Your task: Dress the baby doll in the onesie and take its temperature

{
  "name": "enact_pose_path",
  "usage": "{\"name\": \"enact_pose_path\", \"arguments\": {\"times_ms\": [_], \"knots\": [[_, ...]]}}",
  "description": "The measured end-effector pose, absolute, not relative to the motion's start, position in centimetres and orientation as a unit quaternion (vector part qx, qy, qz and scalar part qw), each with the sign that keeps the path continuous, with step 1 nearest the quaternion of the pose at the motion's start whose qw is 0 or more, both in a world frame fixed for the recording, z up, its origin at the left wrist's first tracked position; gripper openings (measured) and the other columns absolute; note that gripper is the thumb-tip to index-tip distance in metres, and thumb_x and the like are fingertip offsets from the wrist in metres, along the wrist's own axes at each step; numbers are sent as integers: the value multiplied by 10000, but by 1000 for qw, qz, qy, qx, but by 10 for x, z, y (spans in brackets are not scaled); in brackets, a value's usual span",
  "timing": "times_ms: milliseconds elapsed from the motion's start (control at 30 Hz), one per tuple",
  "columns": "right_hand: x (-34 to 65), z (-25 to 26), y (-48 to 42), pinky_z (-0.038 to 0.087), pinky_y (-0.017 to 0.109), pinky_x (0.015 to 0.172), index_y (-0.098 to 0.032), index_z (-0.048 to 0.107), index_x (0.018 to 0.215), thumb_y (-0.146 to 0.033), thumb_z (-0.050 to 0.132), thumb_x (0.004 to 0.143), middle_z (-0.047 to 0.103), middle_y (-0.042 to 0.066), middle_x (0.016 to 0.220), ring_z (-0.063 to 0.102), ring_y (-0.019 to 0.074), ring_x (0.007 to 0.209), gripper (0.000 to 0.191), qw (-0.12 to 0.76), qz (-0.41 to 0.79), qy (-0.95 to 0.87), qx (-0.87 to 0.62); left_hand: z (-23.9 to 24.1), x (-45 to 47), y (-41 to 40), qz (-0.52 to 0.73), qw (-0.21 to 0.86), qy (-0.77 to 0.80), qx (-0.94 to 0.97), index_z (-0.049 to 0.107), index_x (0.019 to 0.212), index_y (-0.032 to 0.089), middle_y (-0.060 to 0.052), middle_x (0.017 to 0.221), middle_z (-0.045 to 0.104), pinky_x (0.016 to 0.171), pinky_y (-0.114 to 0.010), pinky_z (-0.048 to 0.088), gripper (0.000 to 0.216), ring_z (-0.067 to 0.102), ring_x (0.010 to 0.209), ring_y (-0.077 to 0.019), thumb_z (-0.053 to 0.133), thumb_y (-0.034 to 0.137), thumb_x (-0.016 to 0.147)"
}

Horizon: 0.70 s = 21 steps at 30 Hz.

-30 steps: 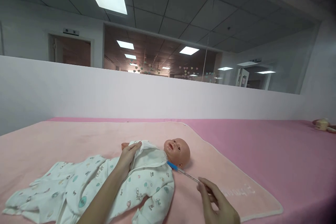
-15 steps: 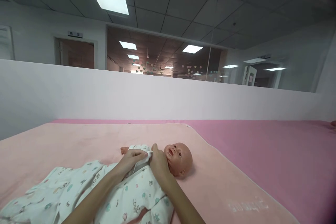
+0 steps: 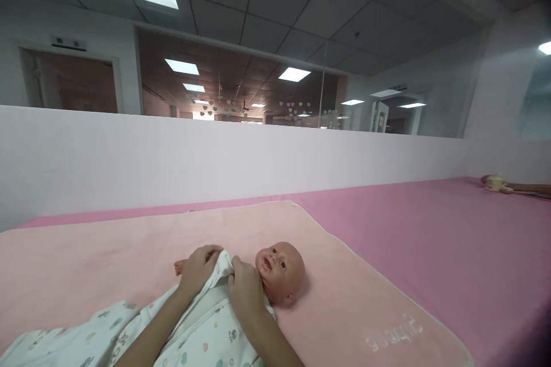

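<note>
A baby doll (image 3: 282,272) lies on its back, its bald head to the right and face turned up. It wears a white baby outfit (image 3: 210,332) printed with small coloured figures. Across the chest, my left hand (image 3: 200,268) is closed on the outfit's front flap, whose edge stands raised in a fold. Close to the doll's chin, my right hand (image 3: 247,292) pinches the same front edge near the neck. One small doll hand (image 3: 179,267) pokes out beyond my left hand. The doll's legs are out of sight.
Under the doll is a peach towel (image 3: 344,292) with white lettering near its right edge. It covers part of a pink padded surface (image 3: 430,241). A low white wall (image 3: 241,160) runs behind. Something small and yellowish (image 3: 497,183) lies at the far right.
The view has swung to the right, bringing the far-right item into sight. Between my hands, the outfit's front edge is now lifted higher in a fold. Both hands keep hold of the cloth.
</note>
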State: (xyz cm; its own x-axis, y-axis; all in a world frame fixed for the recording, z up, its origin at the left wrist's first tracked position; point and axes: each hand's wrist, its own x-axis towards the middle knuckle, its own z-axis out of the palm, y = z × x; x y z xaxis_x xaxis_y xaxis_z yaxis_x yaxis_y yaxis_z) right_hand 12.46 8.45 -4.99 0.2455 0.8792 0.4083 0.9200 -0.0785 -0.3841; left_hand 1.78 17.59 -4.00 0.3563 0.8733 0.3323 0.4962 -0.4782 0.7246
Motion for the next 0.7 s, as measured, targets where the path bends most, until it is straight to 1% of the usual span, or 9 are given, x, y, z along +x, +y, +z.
{"name": "enact_pose_path", "arguments": {"times_ms": [67, 133, 200, 300, 400, 500, 600, 700], "knots": [[124, -52, 84, 156, 261, 493, -185, 533, 813, -26, 406, 708, 622, 41, 742, 564, 163, 661, 229, 291, -46, -615, -732, -59, 17, 188, 305, 223, 426, 822, 625, 938, 185, -50, 1029, 617, 863, -294, 365, 331, 511, 1002, -211, 403, 271, 707], [124, -53, 83, 153, 263, 499, -191, 526, 817, -41, 423, 696, 616, 33, 751, 555, 161, 661, 219, 296, -57, -619, -725, -69, 15, 195, 269, 177, 438, 839, 597, 1021, 208, -39, 1125, 575, 933, -331, 310, 386, 454, 1095, -215, 376, 248, 706], [124, -55, 83, 160, 260, 502, -189, 521, 824, -51, 431, 690, 614, 34, 762, 550, 160, 665, 212, 297, -58, -621, -723, -73, 11, 197, 236, 137, 465, 842, 561, 1085, 222, -38, 1168, 550, 964, -374, 261, 424, 421, 1136, -221, 362, 240, 711], [124, -56, 84, 175, 258, 507, -177, 521, 836, -39, 432, 674, 619, 46, 781, 554, 165, 680, 231, 290, -50, -627, -722, -70, 3, 193, 197, 94, 512, 831, 520, 1133, 224, -58, 1172, 545, 955, -441, 230, 430, 429, 1125, -238, 354, 278, 740], [124, -56, 84, 193, 259, 518, -171, 520, 830, -13, 412, 658, 619, 49, 786, 556, 169, 693, 258, 295, -45, -633, -715, -65, -2, 185, 174, 56, 541, 821, 539, 1100, 225, -86, 1108, 570, 897, -471, 266, 402, 465, 1061, -264, 355, 331, 758], [125, -57, 82, 230, 255, 544, -168, 512, 786, -22, 402, 667, 605, 49, 773, 543, 170, 710, 218, 322, -43, -634, -702, -61, -3, 179, 149, 37, 558, 816, 598, 983, 198, -124, 1036, 577, 835, -472, 310, 367, 480, 1014, -301, 354, 351, 757], [125, -58, 79, 265, 253, 591, -168, 501, 724, -49, 430, 648, 580, 53, 771, 517, 173, 740, 157, 351, -47, -630, -691, -59, -3, 177, 147, 58, 562, 812, 605, 928, 156, -156, 1033, 562, 819, -474, 323, 358, 483, 999, -320, 363, 347, 744], [124, -56, 75, 259, 249, 594, -173, 474, 658, -42, 425, 609, 545, 30, 717, 479, 152, 700, 149, 380, -66, -628, -675, -58, -6, 176, 157, 89, 554, 813, 588, 927, 162, -141, 1026, 570, 845, -454, 320, 355, 498, 993, -292, 355, 361, 749]]}}
